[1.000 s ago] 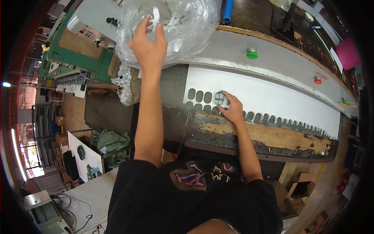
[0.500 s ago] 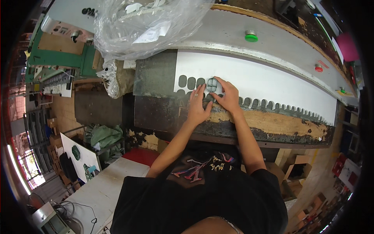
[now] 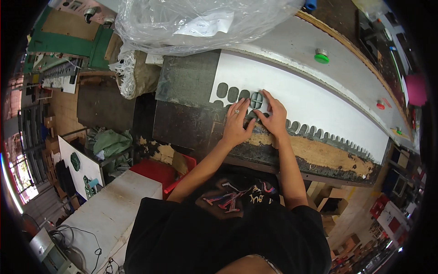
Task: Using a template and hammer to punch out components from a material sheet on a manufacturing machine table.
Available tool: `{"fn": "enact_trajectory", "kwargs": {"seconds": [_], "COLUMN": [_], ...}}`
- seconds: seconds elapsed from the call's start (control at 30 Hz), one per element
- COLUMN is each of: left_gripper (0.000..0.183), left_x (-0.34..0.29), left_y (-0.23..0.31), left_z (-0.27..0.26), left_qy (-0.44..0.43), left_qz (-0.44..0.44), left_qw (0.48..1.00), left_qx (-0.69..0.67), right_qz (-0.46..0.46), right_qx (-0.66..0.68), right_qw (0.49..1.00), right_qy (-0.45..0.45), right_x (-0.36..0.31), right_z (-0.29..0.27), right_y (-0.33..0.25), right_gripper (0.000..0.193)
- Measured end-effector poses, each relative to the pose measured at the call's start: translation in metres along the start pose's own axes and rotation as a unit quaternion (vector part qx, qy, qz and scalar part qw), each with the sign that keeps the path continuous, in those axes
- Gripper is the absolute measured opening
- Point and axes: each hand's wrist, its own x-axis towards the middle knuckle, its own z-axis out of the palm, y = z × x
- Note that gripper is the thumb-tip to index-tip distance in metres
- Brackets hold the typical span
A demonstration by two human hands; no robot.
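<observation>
An oval metal cutting die (image 3: 256, 100) with crossed bars inside stands on a white sheet (image 3: 292, 96). My right hand (image 3: 275, 118) holds it from the right, a finger at its far end and the thumb at its near end. My left hand (image 3: 236, 124), with a ring on one finger, lies flat with its fingers stretched out. Its fingertips rest on the sheet just left of the die. Oval holes (image 3: 222, 90) run in a row left of the die, and cut-out notches line the sheet's near edge to the right.
Beneath the sheet is a dark, worn work board (image 3: 182, 123). A clear plastic bag (image 3: 205, 27) sits at the far side, beside a grey machine beam (image 3: 283, 39) with a green button (image 3: 321, 58). A red stool (image 3: 153, 170) and a white-topped table (image 3: 123, 196) stand at the near left.
The view has shifted and turned slightly, so the bench sits differently in it. My hands and the die keep the same place on the sheet.
</observation>
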Motion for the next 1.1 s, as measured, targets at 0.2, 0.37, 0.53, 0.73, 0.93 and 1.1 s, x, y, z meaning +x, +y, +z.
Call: {"fn": "enact_trajectory", "kwargs": {"seconds": [0.2,0.37,0.53,0.73,0.93,1.1], "left_gripper": [0.063,0.064,0.064,0.061,0.042,0.048], "left_x": [0.002,0.005,0.01,0.016,-0.003,-0.006], "left_y": [0.002,0.001,-0.002,0.005,0.018,0.014], "left_z": [-0.003,-0.007,-0.009,-0.027,-0.072,-0.061], "left_qy": [0.008,-0.006,-0.006,0.002,-0.232,-0.29], "left_qz": [0.0,0.013,0.017,0.033,-0.01,0.138], "left_qw": [1.0,1.0,1.0,0.999,0.972,0.946], "left_qx": [-0.014,-0.021,-0.023,-0.025,-0.036,0.048], "right_qz": [0.004,-0.006,-0.033,-0.013,-0.02,0.024], "right_qx": [-0.014,-0.028,-0.003,0.027,0.085,0.056], "right_qw": [1.0,0.999,0.999,0.999,0.991,0.995], "right_qy": [-0.013,-0.018,0.005,0.028,0.1,0.077], "right_x": [0.002,0.003,0.009,0.017,0.027,0.085], "right_z": [-0.005,-0.005,-0.004,-0.007,-0.041,-0.102], "right_y": [-0.001,0.001,-0.003,-0.01,-0.015,-0.045], "right_gripper": [0.071,0.07,0.071,0.074,0.037,0.032]}}
